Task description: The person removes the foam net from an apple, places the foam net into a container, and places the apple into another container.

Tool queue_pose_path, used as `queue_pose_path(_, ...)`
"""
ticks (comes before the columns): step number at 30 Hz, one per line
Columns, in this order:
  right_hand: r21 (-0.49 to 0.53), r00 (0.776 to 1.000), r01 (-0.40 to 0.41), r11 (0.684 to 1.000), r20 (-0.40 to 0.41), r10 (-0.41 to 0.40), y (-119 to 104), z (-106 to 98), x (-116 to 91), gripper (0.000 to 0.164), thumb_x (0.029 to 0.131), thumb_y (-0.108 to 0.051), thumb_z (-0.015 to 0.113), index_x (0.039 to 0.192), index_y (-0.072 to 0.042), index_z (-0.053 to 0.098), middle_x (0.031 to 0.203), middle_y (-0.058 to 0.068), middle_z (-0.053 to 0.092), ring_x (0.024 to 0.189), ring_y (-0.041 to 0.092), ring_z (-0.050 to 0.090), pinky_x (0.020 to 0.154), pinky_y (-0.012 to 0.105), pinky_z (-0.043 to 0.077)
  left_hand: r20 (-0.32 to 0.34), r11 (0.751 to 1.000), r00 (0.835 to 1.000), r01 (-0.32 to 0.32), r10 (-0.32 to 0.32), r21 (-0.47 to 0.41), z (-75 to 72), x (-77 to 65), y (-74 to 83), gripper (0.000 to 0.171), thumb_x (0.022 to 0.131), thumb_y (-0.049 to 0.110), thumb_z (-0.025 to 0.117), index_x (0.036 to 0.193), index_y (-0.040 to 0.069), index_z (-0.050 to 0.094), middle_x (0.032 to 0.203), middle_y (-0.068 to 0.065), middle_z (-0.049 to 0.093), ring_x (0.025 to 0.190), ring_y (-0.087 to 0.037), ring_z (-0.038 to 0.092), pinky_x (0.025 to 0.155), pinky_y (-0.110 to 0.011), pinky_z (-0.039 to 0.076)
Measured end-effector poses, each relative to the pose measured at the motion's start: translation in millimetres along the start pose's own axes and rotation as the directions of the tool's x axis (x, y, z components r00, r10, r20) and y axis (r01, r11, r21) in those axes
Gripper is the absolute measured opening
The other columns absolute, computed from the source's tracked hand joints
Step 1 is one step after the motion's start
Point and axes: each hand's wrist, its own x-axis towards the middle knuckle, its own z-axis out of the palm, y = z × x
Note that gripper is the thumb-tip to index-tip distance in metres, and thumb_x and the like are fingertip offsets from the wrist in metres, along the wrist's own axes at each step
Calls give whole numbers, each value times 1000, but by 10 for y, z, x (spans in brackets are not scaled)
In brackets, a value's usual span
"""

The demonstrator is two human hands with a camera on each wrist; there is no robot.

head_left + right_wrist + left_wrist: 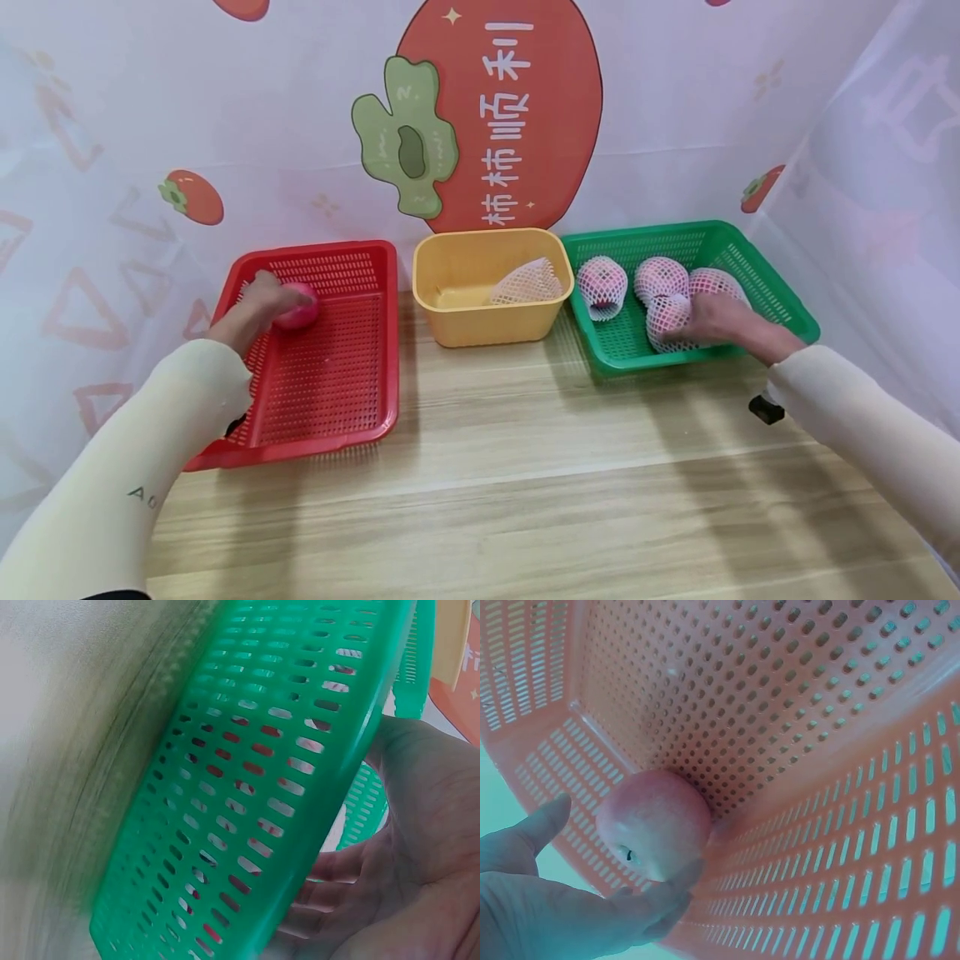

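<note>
A pinkish-red apple [300,307] lies in the red basket [388,350], against its left side. My left hand [262,304] reaches over that side; in the left wrist view its thumb stands apart from the apple [656,821] while the fingers lie along its lower edge. On the right, several round reddish fruits in white foam nets [602,283] sit in the green basket [780,308]. My right hand [723,319] is over the front rim, beside the front netted fruit [666,321]. Thumb and fingers are spread in the right wrist view, fingertips hidden behind the basket wall.
Between the baskets stands a yellow bin [491,325] with a white foam net [528,282] inside. All three containers stand on a wood-grain table [480,467]. Behind them hangs a white cloth [300,100] printed with persimmons, and cloth walls close both sides.
</note>
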Motion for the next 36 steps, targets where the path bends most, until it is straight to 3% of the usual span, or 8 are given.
queue_pose_path(6, -10, 1000, 18, 1000, 6, -18, 8, 27, 10, 55, 91, -51, 77, 66, -15, 44, 61, -3, 38, 57, 15, 41, 54, 28, 30, -61, 982, 994, -80, 92, 173, 2, -15, 56, 114, 96, 28, 75, 162, -8, -9, 163, -40, 11, 148, -61, 12, 119, -78, 18)
queue_pose_path(10, -36, 1000, 3, 999, 17, -2, -1, 47, 35, 58, 91, -54, 76, 63, -17, 41, 59, -5, 35, 55, 13, 39, 53, 27, 30, -91, 967, 988, -104, 129, 234, 18, -13, 85, 109, 96, 31, 75, 162, -10, -1, 158, -41, 21, 143, -60, 21, 118, -77, 22)
queue_pose_path(13, -44, 1000, -2, 999, 14, 2, 4, 68, 60, 60, 91, -56, 75, 62, -18, 40, 59, -5, 35, 55, 14, 39, 53, 28, 31, -101, 964, 984, -122, 149, 238, 22, -20, 97, 105, 96, 32, 74, 162, -11, 5, 154, -40, 27, 140, -58, 26, 117, -76, 27)
queue_pose_path(23, 20, 1000, -9, 1000, -26, 9, -21, 165, 141, 62, 89, -56, 79, 63, -19, 36, 61, -5, 30, 57, 13, 35, 54, 29, 28, -125, 962, 971, -173, 202, 211, 19, -88, 93, 101, 96, 30, 75, 163, -8, 10, 155, -38, 29, 140, -56, 28, 115, -75, 33)
queue_pose_path(31, 76, 998, -40, 996, -55, 44, -55, 164, 99, 52, 88, -42, 78, 62, -17, 41, 59, -4, 35, 53, 13, 38, 50, 27, 30, -88, 948, 956, -262, 281, 180, 85, -154, 78, 95, 99, 27, 72, 164, -8, 12, 146, -37, 41, 133, -51, 41, 111, -69, 43)
queue_pose_path(36, 91, 998, -33, 995, -50, 38, -25, 159, 91, 50, 87, -40, 78, 62, -18, 42, 57, -5, 34, 52, 12, 37, 49, 27, 30, -77, 941, 950, -285, 302, 184, 139, -221, 84, 93, 101, 27, 69, 164, -8, 11, 137, -35, 46, 126, -49, 45, 109, -68, 46)
